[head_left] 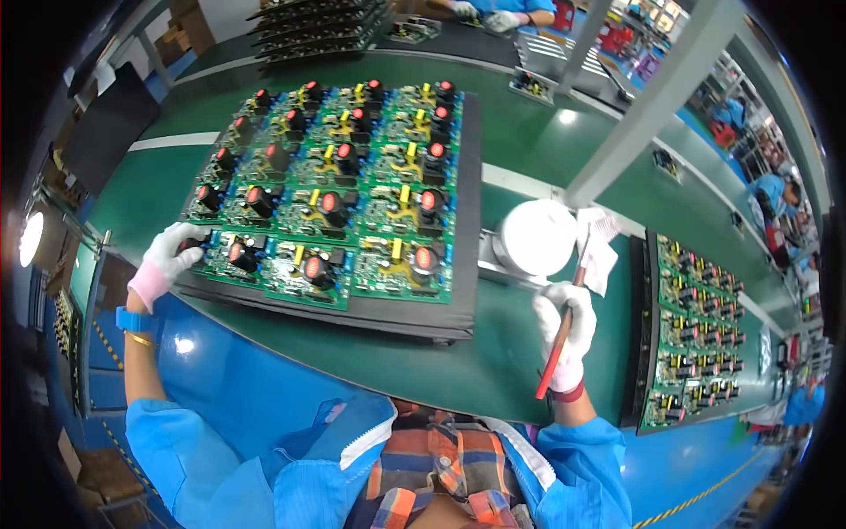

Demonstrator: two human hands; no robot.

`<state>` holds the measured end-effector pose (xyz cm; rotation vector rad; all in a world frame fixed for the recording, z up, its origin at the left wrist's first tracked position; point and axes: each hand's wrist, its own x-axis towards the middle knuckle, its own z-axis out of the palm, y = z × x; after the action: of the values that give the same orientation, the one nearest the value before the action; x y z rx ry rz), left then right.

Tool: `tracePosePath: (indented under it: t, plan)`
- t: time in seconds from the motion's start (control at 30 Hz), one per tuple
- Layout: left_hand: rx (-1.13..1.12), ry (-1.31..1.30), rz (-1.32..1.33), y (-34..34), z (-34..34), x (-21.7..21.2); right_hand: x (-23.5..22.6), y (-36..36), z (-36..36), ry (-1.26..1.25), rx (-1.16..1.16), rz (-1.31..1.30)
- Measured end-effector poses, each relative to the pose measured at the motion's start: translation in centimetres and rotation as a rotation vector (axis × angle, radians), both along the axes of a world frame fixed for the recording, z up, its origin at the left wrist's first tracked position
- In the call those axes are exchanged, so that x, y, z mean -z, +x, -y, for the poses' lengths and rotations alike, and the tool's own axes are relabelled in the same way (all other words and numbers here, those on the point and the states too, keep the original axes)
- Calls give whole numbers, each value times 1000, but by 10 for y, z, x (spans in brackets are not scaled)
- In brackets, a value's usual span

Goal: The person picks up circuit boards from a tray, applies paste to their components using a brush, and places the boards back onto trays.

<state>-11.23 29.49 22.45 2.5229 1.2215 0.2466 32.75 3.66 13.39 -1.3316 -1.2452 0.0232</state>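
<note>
My left hand (169, 261), in a white glove, has its fingers curled at the near left corner of a black tray (397, 319), closed around a dark part of the corner circuit board (218, 254). Rows of green circuit boards with black cylinders, red tops and yellow parts cover this tray. To the right, my gloved right hand (568, 331) is closed around a brush (559, 351) with a red handle. The brush's far end lies over a white cloth or paper (599, 256), beside a round white container (536, 238).
At the right stands a second black tray of circuit boards (696, 331). Stacked black trays (317, 31) rise at the far left. A grey post (656, 101) stands beyond the container. Across the green bench (520, 132), a co-worker's gloved hands (502, 19) are busy.
</note>
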Motion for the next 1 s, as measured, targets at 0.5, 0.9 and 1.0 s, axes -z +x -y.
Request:
tracePosePath:
  t: [0.5,0.9,1.0]
  plan:
    - [167,-359,1043,147,144,-22,22,29,43,-96,70,-577]
    - [-183,-1524,1325,336,246,170,54,37,79,-187,133,-768]
    - [-176,-1557,1308,335,245,168,63,29,80,-232,143,-688]
